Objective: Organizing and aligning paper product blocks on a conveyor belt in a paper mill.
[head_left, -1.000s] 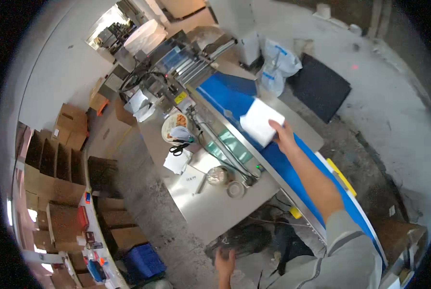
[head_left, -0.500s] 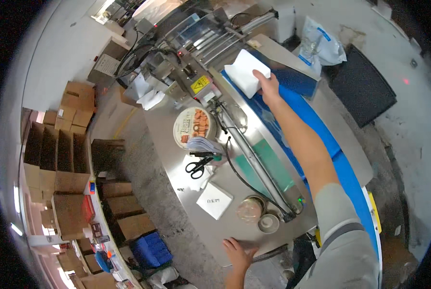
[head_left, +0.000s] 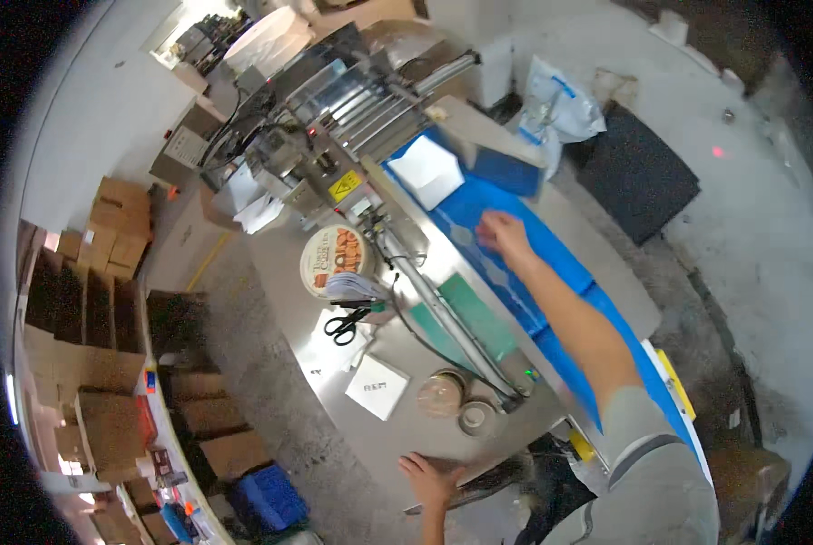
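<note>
Hovering over open belt (head_left: pixel 556 241) near white packet (head_left: pixel 427 173), right fingers (head_left: pixel 492 225) released; left fingers (head_left: pixel 414 465) spread at table edge (head_left: pixel 377 438).

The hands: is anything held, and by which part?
Nothing is visibly held: the right hand is over the blue belt, apart from the white packet; the left hand at the metal table.

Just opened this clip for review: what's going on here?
The person's right hand, blurred and seemingly empty, is over a blue conveyor belt. A flat white item lies farther along the belt, near the machine, apart from that hand. The left hand is open at the near edge of the metal table.
</note>
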